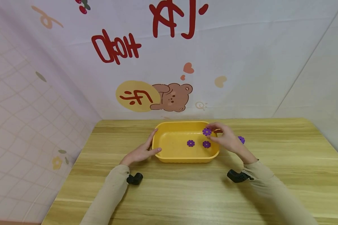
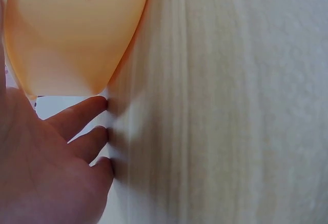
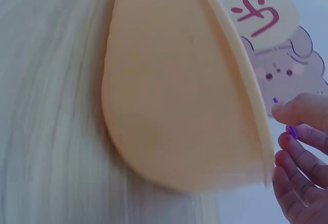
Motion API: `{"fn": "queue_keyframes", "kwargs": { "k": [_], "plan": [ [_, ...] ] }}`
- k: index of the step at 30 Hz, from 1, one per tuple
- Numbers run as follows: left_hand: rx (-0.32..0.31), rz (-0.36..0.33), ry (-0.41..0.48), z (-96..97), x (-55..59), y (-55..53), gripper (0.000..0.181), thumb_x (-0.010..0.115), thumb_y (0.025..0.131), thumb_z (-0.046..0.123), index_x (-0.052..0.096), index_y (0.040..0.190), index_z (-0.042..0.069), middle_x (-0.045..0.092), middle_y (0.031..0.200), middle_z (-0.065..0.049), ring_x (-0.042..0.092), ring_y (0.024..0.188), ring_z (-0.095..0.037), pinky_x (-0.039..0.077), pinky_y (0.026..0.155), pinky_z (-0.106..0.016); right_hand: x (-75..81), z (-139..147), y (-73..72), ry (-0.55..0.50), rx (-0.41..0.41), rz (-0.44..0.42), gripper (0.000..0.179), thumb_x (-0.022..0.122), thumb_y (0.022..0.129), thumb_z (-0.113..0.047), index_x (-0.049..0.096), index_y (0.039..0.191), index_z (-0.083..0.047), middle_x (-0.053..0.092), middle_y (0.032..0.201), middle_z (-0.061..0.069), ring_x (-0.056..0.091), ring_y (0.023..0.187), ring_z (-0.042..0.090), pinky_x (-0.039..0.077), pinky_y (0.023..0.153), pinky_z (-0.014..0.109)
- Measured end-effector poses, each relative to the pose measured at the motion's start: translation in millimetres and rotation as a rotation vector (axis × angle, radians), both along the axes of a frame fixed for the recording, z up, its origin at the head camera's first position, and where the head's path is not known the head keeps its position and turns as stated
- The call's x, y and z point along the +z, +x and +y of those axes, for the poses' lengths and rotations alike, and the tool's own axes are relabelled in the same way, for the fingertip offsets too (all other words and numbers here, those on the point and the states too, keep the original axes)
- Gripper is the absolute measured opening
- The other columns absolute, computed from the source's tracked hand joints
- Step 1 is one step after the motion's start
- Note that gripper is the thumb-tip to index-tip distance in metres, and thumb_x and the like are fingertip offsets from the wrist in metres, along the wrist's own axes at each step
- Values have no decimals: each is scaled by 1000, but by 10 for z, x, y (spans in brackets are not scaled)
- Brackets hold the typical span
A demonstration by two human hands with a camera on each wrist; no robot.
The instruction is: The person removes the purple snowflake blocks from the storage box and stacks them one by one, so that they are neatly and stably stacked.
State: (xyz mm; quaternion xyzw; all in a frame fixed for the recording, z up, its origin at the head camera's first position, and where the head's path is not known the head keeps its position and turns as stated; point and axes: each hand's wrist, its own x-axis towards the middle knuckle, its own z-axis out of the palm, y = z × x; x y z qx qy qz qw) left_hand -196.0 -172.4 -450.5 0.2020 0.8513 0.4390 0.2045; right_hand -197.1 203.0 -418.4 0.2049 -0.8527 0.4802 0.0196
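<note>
At two o'clock over a yellow oblong plastic tub (image 1: 170, 145), the right hand (image 1: 226, 137) is pinching a purple notched plastic disc (image 1: 204, 133), seemingly light, stiff, best rim-held; the left hand (image 1: 140, 152) is gripping the nine-o'clock end.

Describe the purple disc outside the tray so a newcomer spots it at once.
On the wooden table, find the yellow tray. Past its right end, partly hidden by the right hand, is a purple disc. It alone is neither in the tray, like the two discs there, nor held, like the fourth disc that the right hand pinches.
</note>
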Motion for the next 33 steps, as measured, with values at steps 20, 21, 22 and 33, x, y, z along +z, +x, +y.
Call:
{"fn": "queue_keyframes", "kwargs": {
  "k": [20, 21, 22, 33],
  "plan": [
    [-7, -52, -8, 88, 412, 165, 87, 58, 98, 28, -7, 156, 21, 2, 159, -17, 20, 140, -38, 18, 111, -54, -228, 1000, 70, 25, -145, 58, 36, 70, 86, 2, 59, 120, 7, 62, 111, 24, 54, 98, 5, 44, 88, 18],
    [-5, -54, -6, 91, 414, 163, 87, 58, 98, 28, -6, 156, 21, 3, 159, -17, 20, 140, -38, 18, 111, -54, -243, 1032, 75, 26, -146, 55, 36, 70, 86, 1, 59, 120, 8, 62, 112, 24, 54, 99, 4, 44, 88, 18],
    [-4, -54, -9, 91, 416, 164, 87, 58, 98, 28, -6, 156, 21, 3, 159, -17, 21, 140, -38, 19, 111, -54, -258, 1059, 80, 26, -149, 52, 36, 70, 86, 1, 59, 119, 8, 62, 112, 25, 55, 99, 4, 44, 89, 18],
    [-5, -48, -28, 92, 423, 163, 87, 58, 98, 29, -7, 156, 22, 1, 160, -16, 21, 140, -39, 20, 110, -55, -423, 1243, 115, 15, -148, -30, 38, 68, 87, 4, 55, 122, 13, 58, 117, 32, 58, 104, 16, 44, 87, 14]
  ]
}}
